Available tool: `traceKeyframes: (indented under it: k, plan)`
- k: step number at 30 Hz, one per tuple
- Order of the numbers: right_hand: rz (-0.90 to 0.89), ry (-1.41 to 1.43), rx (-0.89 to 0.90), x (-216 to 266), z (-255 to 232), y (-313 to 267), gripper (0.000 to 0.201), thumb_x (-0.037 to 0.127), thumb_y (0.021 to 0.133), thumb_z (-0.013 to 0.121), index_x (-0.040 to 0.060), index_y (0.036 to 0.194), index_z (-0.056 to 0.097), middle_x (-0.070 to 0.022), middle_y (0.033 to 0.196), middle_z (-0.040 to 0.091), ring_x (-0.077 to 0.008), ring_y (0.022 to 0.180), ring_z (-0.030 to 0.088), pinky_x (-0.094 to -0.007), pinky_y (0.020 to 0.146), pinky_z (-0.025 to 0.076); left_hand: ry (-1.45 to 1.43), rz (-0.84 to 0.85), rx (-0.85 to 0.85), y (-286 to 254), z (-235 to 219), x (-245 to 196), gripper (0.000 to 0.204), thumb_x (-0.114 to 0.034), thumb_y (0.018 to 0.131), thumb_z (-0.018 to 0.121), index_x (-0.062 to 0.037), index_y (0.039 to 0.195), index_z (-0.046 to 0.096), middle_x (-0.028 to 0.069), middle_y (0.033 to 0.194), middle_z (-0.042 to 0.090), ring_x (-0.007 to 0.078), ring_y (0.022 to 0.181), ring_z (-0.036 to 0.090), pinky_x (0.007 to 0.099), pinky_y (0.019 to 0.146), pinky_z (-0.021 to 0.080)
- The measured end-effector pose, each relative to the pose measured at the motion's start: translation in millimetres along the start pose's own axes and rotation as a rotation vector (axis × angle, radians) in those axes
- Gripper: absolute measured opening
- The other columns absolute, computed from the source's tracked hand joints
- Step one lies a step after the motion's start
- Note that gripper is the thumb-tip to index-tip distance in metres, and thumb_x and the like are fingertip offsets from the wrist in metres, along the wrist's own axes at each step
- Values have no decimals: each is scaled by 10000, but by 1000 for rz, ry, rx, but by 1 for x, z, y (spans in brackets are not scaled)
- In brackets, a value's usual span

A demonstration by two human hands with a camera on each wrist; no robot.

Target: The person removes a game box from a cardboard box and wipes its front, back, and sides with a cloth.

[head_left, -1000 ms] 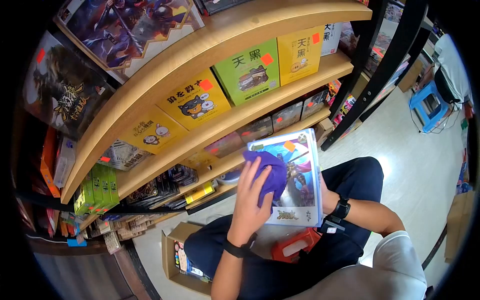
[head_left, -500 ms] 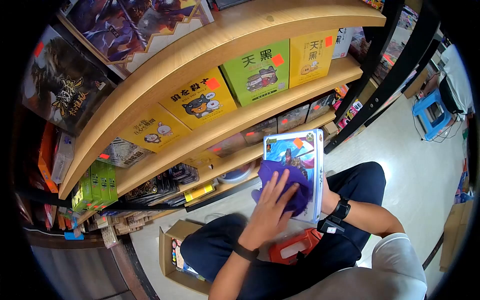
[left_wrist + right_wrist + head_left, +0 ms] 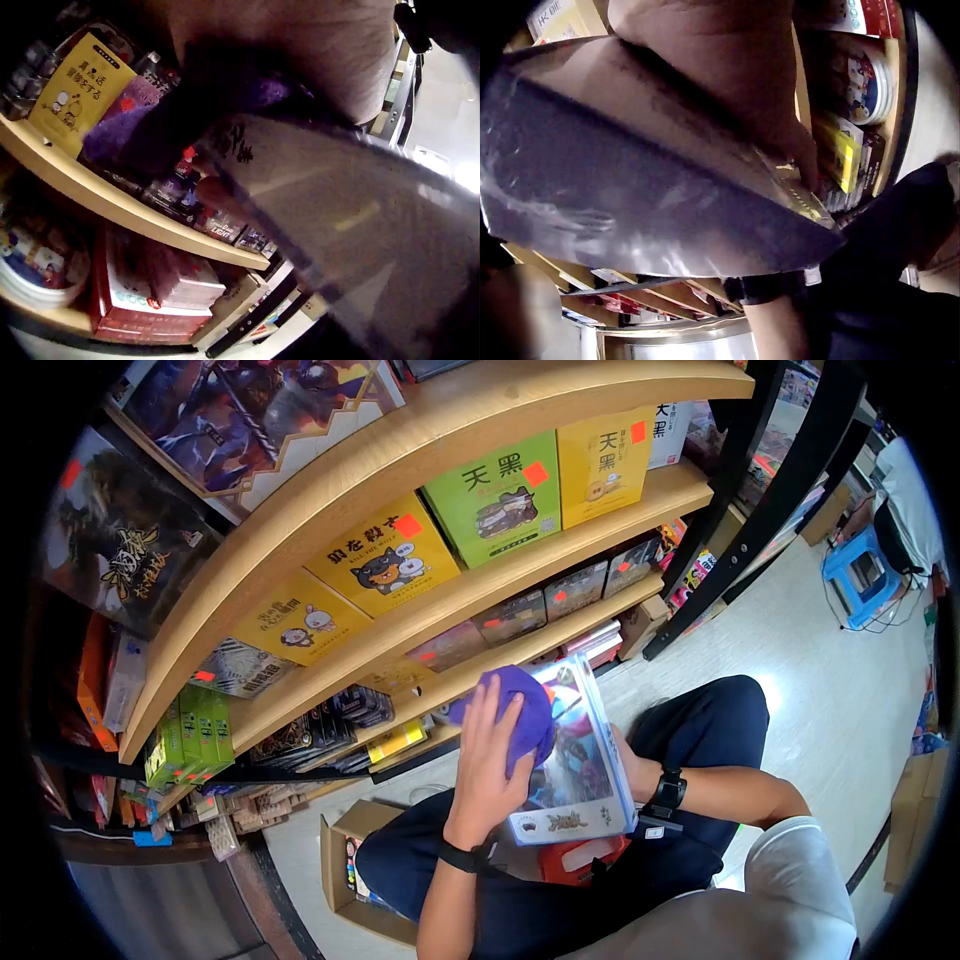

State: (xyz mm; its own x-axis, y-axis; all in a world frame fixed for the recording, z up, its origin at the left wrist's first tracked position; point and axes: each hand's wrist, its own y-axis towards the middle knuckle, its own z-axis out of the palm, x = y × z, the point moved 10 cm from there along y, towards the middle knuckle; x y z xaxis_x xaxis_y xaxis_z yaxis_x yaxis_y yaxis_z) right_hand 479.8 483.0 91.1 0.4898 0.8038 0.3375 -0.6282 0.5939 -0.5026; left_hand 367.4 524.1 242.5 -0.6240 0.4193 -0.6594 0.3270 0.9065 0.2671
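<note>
In the head view, my left hand (image 3: 487, 775) grips a bunched purple cloth (image 3: 520, 710) at the upper left edge of a wrapped, illustrated box (image 3: 575, 770). My right hand (image 3: 638, 772) holds the box from its right side, with some fingers hidden behind it. The box is tilted above my lap. In the left wrist view the cloth (image 3: 124, 142) hangs beside the box (image 3: 322, 202), under my hand (image 3: 300, 52). The right wrist view shows my hand (image 3: 720, 67) against the box's (image 3: 637, 187) far side.
Curved wooden shelves (image 3: 420, 445) with upright boxed games stand in front and to the left. An open carton (image 3: 345, 895) is beside my left knee. A red object (image 3: 580, 860) lies between my legs, and a blue stool (image 3: 860, 580) stands at the right.
The box has moved down and tilted since the half-second-old frame. My left hand and the cloth have moved left and up from the box's middle to its upper left edge.
</note>
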Motion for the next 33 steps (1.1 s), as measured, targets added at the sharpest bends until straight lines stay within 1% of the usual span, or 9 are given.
traceKeyframes:
  k: [9,14,18,21,24,26,28,30,33]
  plan:
    - [-482,233,254,90,42,-14,595,481,970,350,93,1422,362,-100,1437,424,-257,1252,482,-443,1070,379,-5,90,86,-5,12,-33,651,-58,754,635,-37,1368,417,226,1468,322,438,1341,314,493,1106,268]
    - [-570,146,351,108,53,-43,557,447,956,410,136,1417,381,-96,1404,451,-276,1283,453,-456,1093,345,-34,183,126,-9,23,-51,736,-41,725,677,-63,1396,375,216,1474,315,434,1346,309,491,1118,262]
    - [-635,54,28,94,14,-40,578,481,945,414,115,1392,420,-145,1369,488,-300,1262,476,-458,1043,400,-15,189,161,-11,33,-51,744,-17,733,675,-58,1405,360,228,1484,293,441,1360,291,478,1125,264]
    - [-511,183,47,60,-44,-18,565,363,917,482,79,1398,398,-140,1337,506,-287,1208,520,-430,1025,429,-22,152,155,-14,40,-46,727,7,749,660,-32,1406,352,240,1503,251,445,1380,257,466,1128,265]
    - [-392,159,267,50,-15,-25,552,203,870,534,65,1390,409,-120,1305,531,-267,1156,556,-411,1011,444,-19,80,133,-14,39,-37,683,5,787,638,-3,1405,346,250,1518,210,445,1392,232,459,1128,267]
    - [-500,-142,162,53,28,-35,546,216,881,543,63,1389,412,-112,1302,536,-250,1148,559,-402,1006,446,-2,14,109,-13,35,-28,645,-7,818,618,9,1403,347,257,1522,194,443,1394,228,457,1127,269]
    - [-315,-131,85,37,37,-35,510,363,981,444,63,1391,416,-95,1307,545,-222,1150,558,-389,1024,426,22,-60,75,-12,28,-18,606,-22,848,597,13,1402,352,263,1521,188,440,1392,234,455,1126,270]
    - [-68,205,268,10,40,-23,528,396,991,412,64,1402,408,-97,1330,533,-225,1176,547,-394,1041,412,41,-87,38,-13,22,-9,570,-50,878,564,31,1401,353,267,1519,193,438,1385,254,450,1116,281]
    - [-27,167,28,0,26,-18,526,331,916,439,22,1341,476,-147,1220,598,-256,1088,614,-398,967,491,37,-87,-13,-15,17,0,560,-60,884,548,51,1397,353,273,1516,202,442,1372,278,451,1106,287]
